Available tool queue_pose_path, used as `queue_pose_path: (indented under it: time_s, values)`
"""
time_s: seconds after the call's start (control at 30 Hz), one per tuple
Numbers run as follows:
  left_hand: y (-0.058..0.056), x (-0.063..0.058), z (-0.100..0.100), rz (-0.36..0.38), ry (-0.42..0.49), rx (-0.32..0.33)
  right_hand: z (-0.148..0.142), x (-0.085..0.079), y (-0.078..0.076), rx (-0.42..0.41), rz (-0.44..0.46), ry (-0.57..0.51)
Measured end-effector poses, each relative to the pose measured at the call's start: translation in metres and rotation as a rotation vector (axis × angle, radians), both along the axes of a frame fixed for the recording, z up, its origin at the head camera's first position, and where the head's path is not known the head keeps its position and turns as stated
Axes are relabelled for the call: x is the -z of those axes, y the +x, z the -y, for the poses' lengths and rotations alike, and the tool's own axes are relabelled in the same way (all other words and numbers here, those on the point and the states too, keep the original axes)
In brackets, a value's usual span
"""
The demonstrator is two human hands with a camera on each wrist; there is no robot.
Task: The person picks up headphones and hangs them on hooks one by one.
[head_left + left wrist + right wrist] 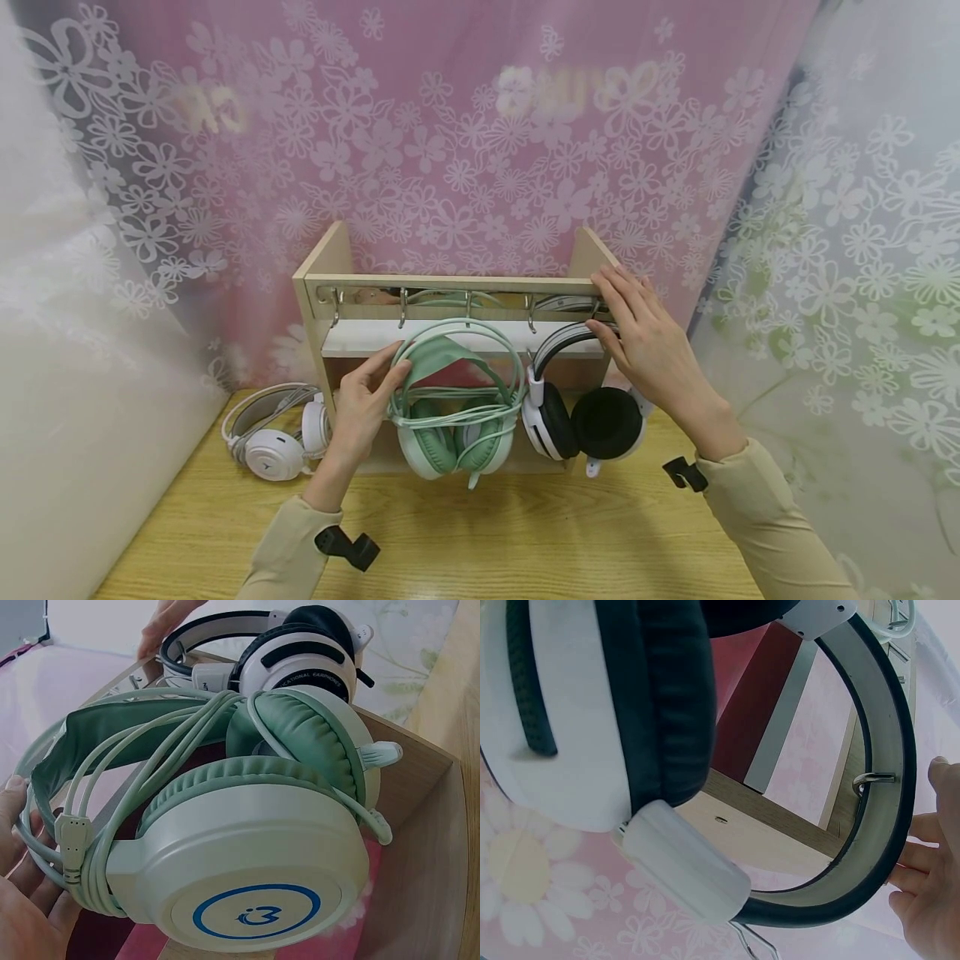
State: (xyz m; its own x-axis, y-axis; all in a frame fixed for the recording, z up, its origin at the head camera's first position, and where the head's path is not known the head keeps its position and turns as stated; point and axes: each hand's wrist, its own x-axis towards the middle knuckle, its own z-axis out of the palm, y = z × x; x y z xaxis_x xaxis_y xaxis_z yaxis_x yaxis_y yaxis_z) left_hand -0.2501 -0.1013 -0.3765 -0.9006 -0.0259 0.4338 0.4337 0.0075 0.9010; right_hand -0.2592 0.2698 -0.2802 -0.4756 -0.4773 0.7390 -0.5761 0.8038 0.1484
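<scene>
My left hand (362,408) pinches the left side of the headband of mint-green headphones (491,446), with the thumb in front. Their cable is looped around them, and the white ear cups hang downward before the wooden rack (303,308). The left wrist view shows a blue ring logo on one ear cup (255,911). White-and-black headphones (551,417) hang at the rack's right end, a metal hook (875,778) under their headband. My right hand (648,350) rests on the rack's top right corner with fingers extended, the thumb by that headband.
Several metal hooks (403,308) line the rack's front bar, with a white shelf board (356,338) behind them. Another white pair of headphones (273,454) lies on the wood-grain table (480,542) left of the rack. A pink flowered curtain (465,150) hangs behind.
</scene>
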Motion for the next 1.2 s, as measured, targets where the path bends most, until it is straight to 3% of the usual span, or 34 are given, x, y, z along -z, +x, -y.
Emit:
queue_pose_path:
  time_s: [1.2]
  values:
    - [-0.0021,0.0039,0.0058,0.027,-0.055,0.076,0.0012,0.0012,0.0008,0.003,0.013,-0.018]
